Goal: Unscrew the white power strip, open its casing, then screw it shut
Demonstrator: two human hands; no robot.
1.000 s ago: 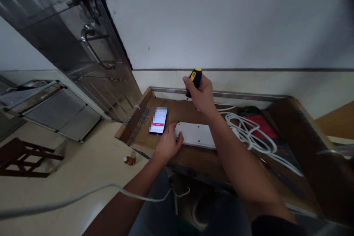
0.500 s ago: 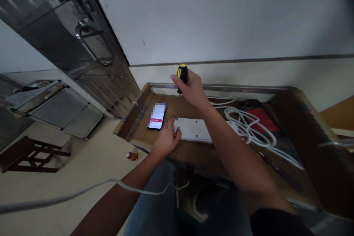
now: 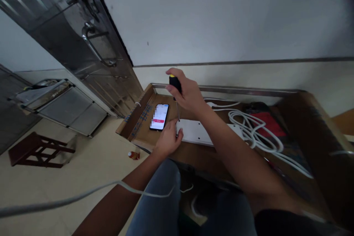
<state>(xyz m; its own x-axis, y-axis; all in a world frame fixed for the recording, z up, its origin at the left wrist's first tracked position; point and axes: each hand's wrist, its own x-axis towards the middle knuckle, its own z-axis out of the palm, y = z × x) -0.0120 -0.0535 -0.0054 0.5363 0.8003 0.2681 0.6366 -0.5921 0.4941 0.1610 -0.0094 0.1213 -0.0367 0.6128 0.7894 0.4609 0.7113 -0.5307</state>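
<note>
A white power strip (image 3: 192, 131) lies face down on the brown cardboard surface, with dark screw holes along its back. My left hand (image 3: 169, 141) is closed around its left end. Above it, my right hand (image 3: 186, 90) grips the black and yellow handle of a screwdriver (image 3: 175, 82). The shaft points down, and its tip meets the hole at the strip's left corner. My right forearm hides part of the strip. Just left of the strip lies a lit phone (image 3: 159, 117). A white cable (image 3: 249, 125) is coiled at the strip's right end.
A red and black pouch (image 3: 267, 123) lies behind the cable. Nearer me on the right is a dark slim tool (image 3: 279, 171). Cardboard walls (image 3: 306, 129) edge the work surface. On the floor to the left stand a small bottle (image 3: 134, 155) and a wooden stool (image 3: 35, 151).
My right hand has shifted its grip over the top of the screwdriver handle, which now leans left. My left hand stays on the power strip. The whole view has moved slightly.
</note>
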